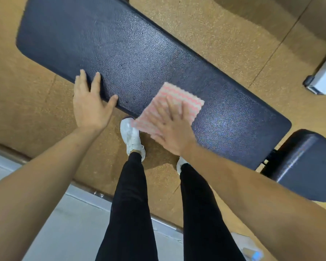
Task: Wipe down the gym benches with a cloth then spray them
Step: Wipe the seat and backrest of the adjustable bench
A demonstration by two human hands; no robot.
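A long dark blue padded bench (139, 53) runs diagonally across the view from upper left to lower right. A pink-and-white striped cloth (183, 95) lies flat on its near edge, partly overhanging. My right hand (169, 127) presses on the cloth with straight, spread fingers and looks blurred. My left hand (91, 102) rests on the bench's near edge further left, fingers straight on the pad, thumb along the side.
A second dark pad (307, 166) sits at the right, joined to the bench. A white metal frame foot (324, 78) stands on the tan floor at far right. My legs and white shoes (132, 136) stand close to the bench. A metal floor strip (94, 193) borders grey flooring behind me.
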